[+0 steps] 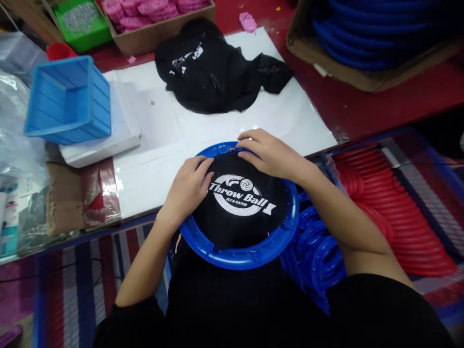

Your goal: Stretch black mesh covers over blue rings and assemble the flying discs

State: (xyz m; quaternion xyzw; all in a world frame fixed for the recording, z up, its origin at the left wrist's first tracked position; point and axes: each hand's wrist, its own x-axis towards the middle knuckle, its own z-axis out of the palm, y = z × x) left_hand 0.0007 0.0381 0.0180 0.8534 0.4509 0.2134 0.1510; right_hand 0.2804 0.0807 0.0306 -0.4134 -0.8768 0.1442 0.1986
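Note:
A blue plastic ring (pixel 235 259) lies tilted at the table's front edge, against my body. Across its opening sits a round black mesh cloth (pixel 228 227) printed "Throw Ball" in white. My left hand (pixel 190 186) grips the ring's upper left side, fingertips bent over onto the cloth's edge. At the far rim my right hand (pixel 266 153) is closed, its fingertips pressing the rim and cloth edge beside a small copper-coloured piece. Beyond the ring, more black printed cloths (pixel 217 72) lie in a loose heap on the white table covering (pixel 152 140).
A light blue bin (pixel 68 101) stands on a white box at the left. Behind are a green tray (pixel 83 24) and a carton of pink pieces (pixel 159 34). Blue rings fill a carton (pixel 348 77) at right; red rings (pixel 402 212) and blue rings (pixel 319 246) lie below.

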